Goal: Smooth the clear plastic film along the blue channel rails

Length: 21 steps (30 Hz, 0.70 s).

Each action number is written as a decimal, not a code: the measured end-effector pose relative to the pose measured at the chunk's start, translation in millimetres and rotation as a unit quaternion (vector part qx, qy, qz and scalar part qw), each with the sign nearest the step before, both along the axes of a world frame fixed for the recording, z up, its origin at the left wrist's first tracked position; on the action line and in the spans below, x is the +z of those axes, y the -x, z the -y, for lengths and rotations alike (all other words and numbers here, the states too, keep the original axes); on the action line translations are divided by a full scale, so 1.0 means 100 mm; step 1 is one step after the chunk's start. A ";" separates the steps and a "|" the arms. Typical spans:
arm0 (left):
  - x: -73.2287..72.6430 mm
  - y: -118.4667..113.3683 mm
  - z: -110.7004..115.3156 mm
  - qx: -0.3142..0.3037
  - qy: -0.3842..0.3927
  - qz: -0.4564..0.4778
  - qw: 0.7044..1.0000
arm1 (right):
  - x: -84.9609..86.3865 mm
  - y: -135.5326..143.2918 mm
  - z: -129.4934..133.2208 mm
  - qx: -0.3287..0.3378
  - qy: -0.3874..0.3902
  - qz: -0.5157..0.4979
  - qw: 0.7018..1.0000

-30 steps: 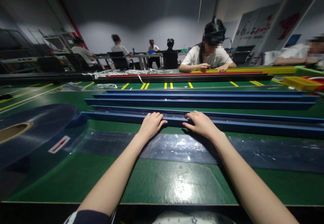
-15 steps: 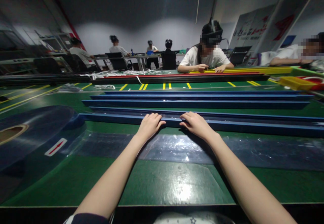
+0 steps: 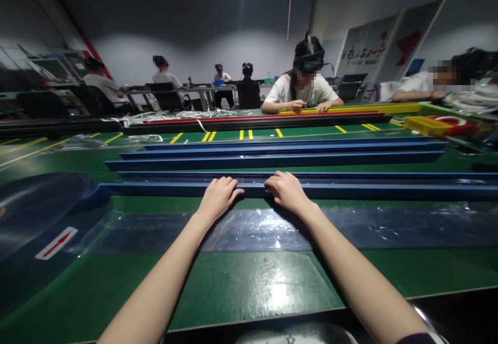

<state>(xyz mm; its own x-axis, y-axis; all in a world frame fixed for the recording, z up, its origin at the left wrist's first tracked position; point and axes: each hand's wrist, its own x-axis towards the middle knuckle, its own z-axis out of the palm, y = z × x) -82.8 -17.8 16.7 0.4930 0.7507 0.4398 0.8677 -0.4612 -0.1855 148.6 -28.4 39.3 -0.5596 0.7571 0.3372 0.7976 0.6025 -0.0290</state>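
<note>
A long blue channel-shaped strip [image 3: 361,191] runs across the green table in front of me, with clear film showing in its groove. My left hand [image 3: 220,196] grips its near wall, fingers bent over the top into the groove and thumb at the front. A short way to the right, my right hand [image 3: 287,191] holds the same wall in a similar way. The fingertips of both hands are partly hidden. Between my forearms and the channel strip lies a flat band of clear plastic film [image 3: 249,232]. It leads from a large film roll [image 3: 46,191] at left.
More blue channel strips [image 3: 291,158] lie parallel behind. Farther back are black and red strips [image 3: 249,122], a yellow tray [image 3: 426,125] and white scraps [image 3: 175,114]. A co-worker [image 3: 307,87] leans over a yellow strip opposite; other people sit around the room.
My view has turned slightly to the right, so most of the scene sits farther left. Both hands keep their places on the blue channel strip.
</note>
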 end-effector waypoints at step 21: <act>0.05 0.02 0.00 -0.016 0.001 0.013 1.000 | 0.12 -0.47 -0.07 -0.096 0.066 0.013 0.993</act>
<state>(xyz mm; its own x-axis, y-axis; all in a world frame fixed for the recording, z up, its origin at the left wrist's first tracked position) -85.0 -17.6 21.2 0.5052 0.7358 0.4509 0.8571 -0.4889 -0.1624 195.5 -20.9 51.2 -0.4085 0.8868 0.2161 0.8986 0.4323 -0.0753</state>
